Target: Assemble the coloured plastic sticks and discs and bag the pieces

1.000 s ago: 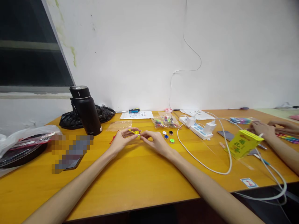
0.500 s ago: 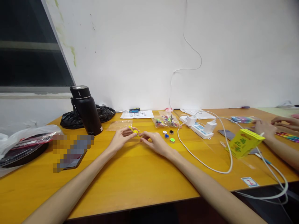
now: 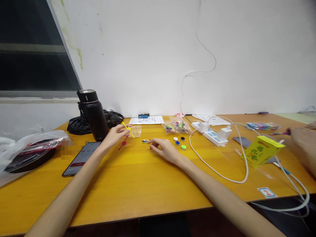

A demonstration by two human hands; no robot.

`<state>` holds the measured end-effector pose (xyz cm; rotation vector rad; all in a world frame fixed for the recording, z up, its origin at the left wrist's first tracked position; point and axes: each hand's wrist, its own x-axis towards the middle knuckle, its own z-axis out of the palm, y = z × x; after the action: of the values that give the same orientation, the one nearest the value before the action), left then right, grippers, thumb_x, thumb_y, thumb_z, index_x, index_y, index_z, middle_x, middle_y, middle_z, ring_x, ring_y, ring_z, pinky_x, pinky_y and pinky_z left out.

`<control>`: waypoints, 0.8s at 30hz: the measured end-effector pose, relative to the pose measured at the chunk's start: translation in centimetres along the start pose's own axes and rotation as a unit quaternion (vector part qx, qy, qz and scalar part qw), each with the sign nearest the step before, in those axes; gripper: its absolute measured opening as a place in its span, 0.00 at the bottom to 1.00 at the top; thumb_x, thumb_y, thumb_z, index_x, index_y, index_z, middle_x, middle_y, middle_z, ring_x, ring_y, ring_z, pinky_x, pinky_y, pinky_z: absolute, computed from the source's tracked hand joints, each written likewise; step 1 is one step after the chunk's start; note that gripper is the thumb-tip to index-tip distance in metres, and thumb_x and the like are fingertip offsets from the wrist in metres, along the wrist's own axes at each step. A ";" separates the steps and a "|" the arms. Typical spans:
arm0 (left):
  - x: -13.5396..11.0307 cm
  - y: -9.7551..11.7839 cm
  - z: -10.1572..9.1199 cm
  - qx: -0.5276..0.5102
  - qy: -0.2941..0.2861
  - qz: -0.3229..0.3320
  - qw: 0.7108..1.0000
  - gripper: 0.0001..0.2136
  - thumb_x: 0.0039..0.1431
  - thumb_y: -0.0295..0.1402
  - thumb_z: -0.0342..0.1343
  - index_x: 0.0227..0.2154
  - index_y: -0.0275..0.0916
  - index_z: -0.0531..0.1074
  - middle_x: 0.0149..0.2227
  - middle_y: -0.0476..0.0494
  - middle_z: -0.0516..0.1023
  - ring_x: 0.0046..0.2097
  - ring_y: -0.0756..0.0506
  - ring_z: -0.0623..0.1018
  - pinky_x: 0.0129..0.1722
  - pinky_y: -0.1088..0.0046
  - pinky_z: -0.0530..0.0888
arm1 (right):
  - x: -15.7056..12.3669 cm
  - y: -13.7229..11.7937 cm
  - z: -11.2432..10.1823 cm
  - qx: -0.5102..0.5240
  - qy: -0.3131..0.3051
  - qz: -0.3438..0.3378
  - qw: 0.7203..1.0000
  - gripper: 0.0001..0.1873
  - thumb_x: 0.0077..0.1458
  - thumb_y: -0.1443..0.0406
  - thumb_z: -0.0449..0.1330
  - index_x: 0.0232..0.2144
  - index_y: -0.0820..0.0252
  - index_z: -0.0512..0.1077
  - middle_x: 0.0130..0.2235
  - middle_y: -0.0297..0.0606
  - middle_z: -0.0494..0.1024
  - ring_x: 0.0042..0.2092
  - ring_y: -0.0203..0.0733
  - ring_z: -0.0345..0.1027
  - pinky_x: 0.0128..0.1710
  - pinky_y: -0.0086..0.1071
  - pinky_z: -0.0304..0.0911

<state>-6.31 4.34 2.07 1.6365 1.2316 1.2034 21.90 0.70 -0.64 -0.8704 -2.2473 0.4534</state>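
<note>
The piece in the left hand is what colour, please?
The piece in the left hand is yellow, best seen in the head view.

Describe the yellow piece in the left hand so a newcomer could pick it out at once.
Start from the tall black flask on the left side of the table. Just right of it, the left hand holds a small yellow piece with thin pointed arms around a round middle. Its colour sets it apart from the red piece just below it in the picture.

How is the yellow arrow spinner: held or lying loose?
Held: the left hand pinches the yellow arrow spinner near its round middle.
</note>
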 end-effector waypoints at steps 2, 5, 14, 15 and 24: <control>0.4 -0.2 -1.7 0.130 0.015 0.034 0.991 0.20 0.51 0.48 0.62 0.42 0.39 0.80 0.52 0.38 0.78 0.47 0.37 0.81 0.47 0.66 0.76 | -0.1 0.1 0.2 -0.008 -0.005 -0.004 1.000 0.11 0.67 0.64 0.55 0.48 0.57 0.75 0.40 0.39 0.82 0.38 0.40 0.76 0.42 0.32 0.67; 0.6 -0.9 -3.4 0.299 0.038 0.036 0.953 0.16 0.54 0.43 0.56 0.42 0.40 0.78 0.51 0.39 0.79 0.47 0.38 0.80 0.48 0.66 0.74 | -0.2 0.3 0.4 -0.021 -0.015 -0.011 1.000 0.10 0.66 0.65 0.56 0.46 0.57 0.75 0.40 0.38 0.82 0.37 0.39 0.75 0.40 0.30 0.66; 0.4 -2.7 -4.4 0.437 0.027 -0.031 0.899 0.13 0.50 0.43 0.57 0.34 0.41 0.76 0.37 0.38 0.82 0.38 0.36 0.80 0.35 0.68 0.69 | -0.2 0.1 0.3 -0.035 -0.026 -0.017 0.999 0.10 0.65 0.67 0.56 0.45 0.57 0.76 0.39 0.38 0.82 0.36 0.38 0.75 0.37 0.28 0.64; 0.4 -2.7 -4.3 0.433 0.020 -0.029 0.901 0.12 0.49 0.43 0.58 0.32 0.41 0.76 0.36 0.39 0.82 0.37 0.37 0.80 0.34 0.69 0.69 | -0.2 0.2 0.3 -0.039 -0.026 -0.020 0.999 0.10 0.65 0.67 0.56 0.45 0.57 0.76 0.39 0.38 0.82 0.36 0.38 0.74 0.37 0.28 0.63; -0.1 -1.7 -3.7 0.453 -0.026 -0.084 0.887 0.11 0.49 0.44 0.58 0.29 0.41 0.75 0.30 0.43 0.81 0.33 0.40 0.78 0.30 0.71 0.64 | -0.2 0.1 0.2 -0.064 -0.036 -0.019 0.997 0.09 0.65 0.68 0.57 0.45 0.57 0.76 0.36 0.36 0.81 0.35 0.36 0.73 0.36 0.26 0.60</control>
<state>-10.35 4.81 1.51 2.1006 2.0282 0.4487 21.90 0.64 -0.98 -0.8871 -2.3761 0.3327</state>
